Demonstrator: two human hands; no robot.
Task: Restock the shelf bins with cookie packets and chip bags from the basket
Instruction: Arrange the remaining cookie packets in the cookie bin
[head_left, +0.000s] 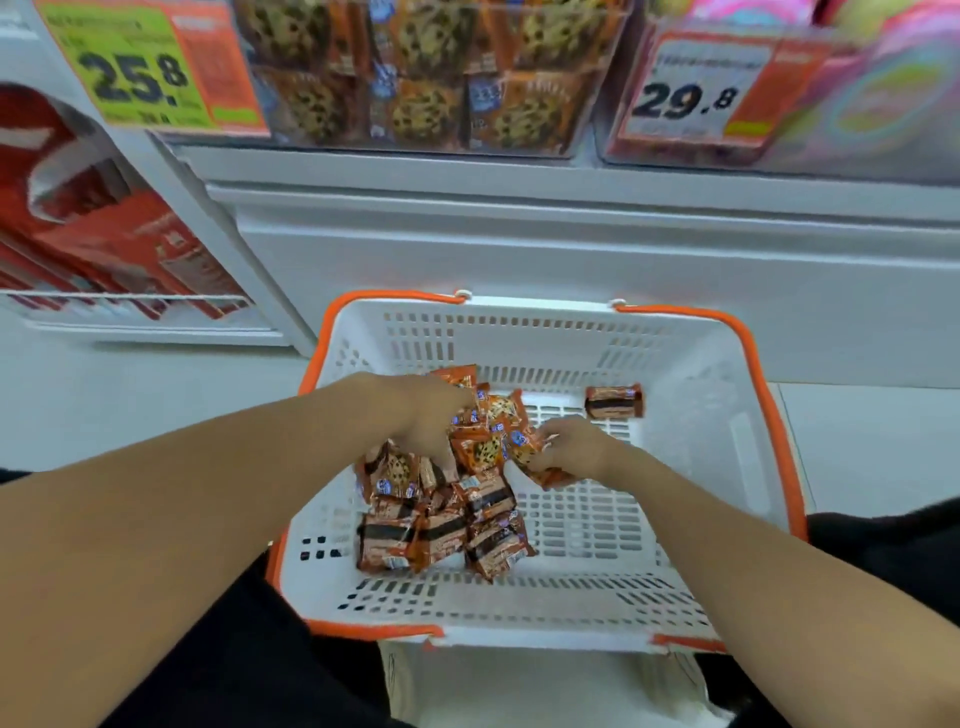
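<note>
- Fingers (447, 462) of the left hand (423, 421) curl down into the heap of cookie packets (441, 514); they look closed round packets at the top of the pile, though I cannot tell exactly how many.
- Right hand (569, 449) sits just beside it, fingers bent and pinching one packet (524, 447) by its near edge, that packet tilted up off the basket floor.
- Both forearms reach in over the near rim from my side of the view.
- Heap lies in the left half of the white basket (717, 467), packets overlapping, some face up showing cookies, some showing a dark band.
- One lone packet (614, 401) lies apart near the far right of the basket floor, touching nothing else.
- Orange handles (774, 415) are folded down along the basket rim.
- Beyond the basket, a white shelf front (571, 249).
- Above that, a clear shelf bin (431, 73) already holds matching cookie packets, stacked upright.
- Price tags read 25.8 (137, 78) at left and 29.8 (691, 96) at right.
- Red packages (104, 218) sit on a lower shelf far left.
</note>
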